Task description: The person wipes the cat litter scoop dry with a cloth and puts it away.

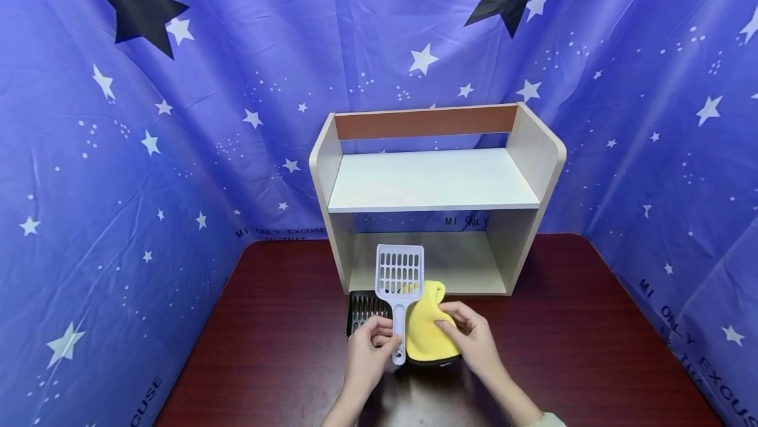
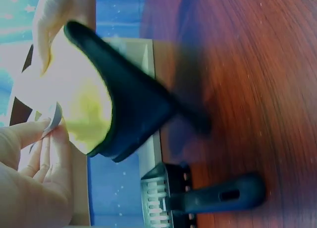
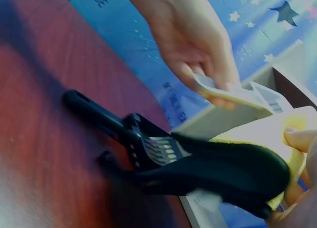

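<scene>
My left hand (image 1: 368, 356) pinches the handle of a pale lilac litter scoop (image 1: 399, 282), its slotted head pointing up and away. Just to its right, my right hand (image 1: 478, 343) grips a yellow cloth (image 1: 428, 331). Against the cloth's underside is a smooth black piece (image 2: 133, 94) with a narrow handle-like end, held up over the table; most of it is hidden in the head view. In the right wrist view the black piece (image 3: 223, 171) curves close to the right fingers. Behind the left hand, a black slotted scoop (image 1: 364, 308) lies on the table.
A pale wooden shelf unit (image 1: 432, 180) with a white upper shelf stands at the back of the dark red table (image 1: 284, 348). Blue star-printed curtains (image 1: 237, 85) hang on the sides and behind. The black scoop sits near the unit's front left corner.
</scene>
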### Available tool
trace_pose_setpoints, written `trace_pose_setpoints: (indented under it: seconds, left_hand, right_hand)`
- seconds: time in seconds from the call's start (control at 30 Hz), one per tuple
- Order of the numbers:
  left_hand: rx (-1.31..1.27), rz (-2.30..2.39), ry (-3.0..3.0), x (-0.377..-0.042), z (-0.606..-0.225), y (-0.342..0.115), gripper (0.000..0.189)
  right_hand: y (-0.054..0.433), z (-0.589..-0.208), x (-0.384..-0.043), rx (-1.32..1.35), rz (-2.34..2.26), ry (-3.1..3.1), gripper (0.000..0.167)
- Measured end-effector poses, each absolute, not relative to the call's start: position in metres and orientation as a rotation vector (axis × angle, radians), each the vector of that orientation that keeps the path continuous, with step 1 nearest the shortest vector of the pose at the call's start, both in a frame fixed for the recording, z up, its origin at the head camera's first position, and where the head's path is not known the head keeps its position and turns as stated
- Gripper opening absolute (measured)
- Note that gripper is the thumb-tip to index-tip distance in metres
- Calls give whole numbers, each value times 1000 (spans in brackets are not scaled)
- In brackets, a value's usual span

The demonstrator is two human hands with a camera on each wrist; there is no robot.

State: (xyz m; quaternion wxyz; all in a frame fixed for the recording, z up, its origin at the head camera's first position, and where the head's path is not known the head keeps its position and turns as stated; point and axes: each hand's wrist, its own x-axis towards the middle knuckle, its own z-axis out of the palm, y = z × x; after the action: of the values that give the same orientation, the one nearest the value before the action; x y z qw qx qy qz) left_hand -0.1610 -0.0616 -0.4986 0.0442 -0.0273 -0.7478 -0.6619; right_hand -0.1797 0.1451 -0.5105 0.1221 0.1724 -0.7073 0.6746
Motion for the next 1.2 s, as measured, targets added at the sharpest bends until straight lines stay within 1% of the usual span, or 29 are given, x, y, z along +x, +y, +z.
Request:
trace_pose_setpoints:
  seconds: [0.33,0.53,0.73,0.97,1.2]
  left_hand:
    - [-91,-2011,-2277,-159,-500,-74,20]
    - [-114,-2068,-2308,-155,-510,-69,19]
    - [-151,-2107,-2322,-146,-507,-62,18]
    - [-196,-2032,-2342,-145,-506,-56,18]
    - [-186,-1956,-2377,-148,-506,-54,19]
  right_hand:
    - [169,-499,-194,521,2040,-2020,23]
    - [174,-490,-202,474,2041,-1960,22]
    - [175,-484,-207,443,2057,-1911,20]
    - [176,-483,-205,502,2072,-1928,19]
    - [170,-484,-200,513,2089,-1942,17]
